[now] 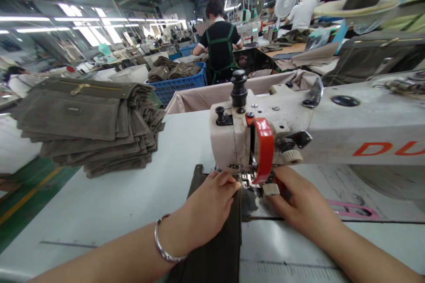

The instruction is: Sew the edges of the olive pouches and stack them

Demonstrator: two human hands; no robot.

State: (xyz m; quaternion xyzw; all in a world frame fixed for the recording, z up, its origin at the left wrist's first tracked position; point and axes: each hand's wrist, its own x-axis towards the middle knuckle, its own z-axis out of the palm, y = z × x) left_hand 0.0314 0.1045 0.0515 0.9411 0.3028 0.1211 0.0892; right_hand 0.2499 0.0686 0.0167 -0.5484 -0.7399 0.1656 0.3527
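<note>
A dark olive fabric panel (222,247) lies lengthwise on the table, its right edge beside the presser foot (245,181) of a white sewing machine (229,141). My left hand (212,203), with a silver bangle on the wrist, rests over the panel. Its thumb and fingers are pressed together at the panel's edge, just left of the foot. On the other side of the foot, my right hand (299,199) reaches in under the machine head. The thumb and a finger curve toward the needle area, but the fingertips are hidden behind the machine's parts, so any hold is unclear.
A stack of olive fabric pieces (86,119) with zips stands on the left of the white table (159,203). Behind the machine are a pink cloth-lined bin (199,97) and a blue crate (181,87) of similar pieces. Two co-workers sit farther back.
</note>
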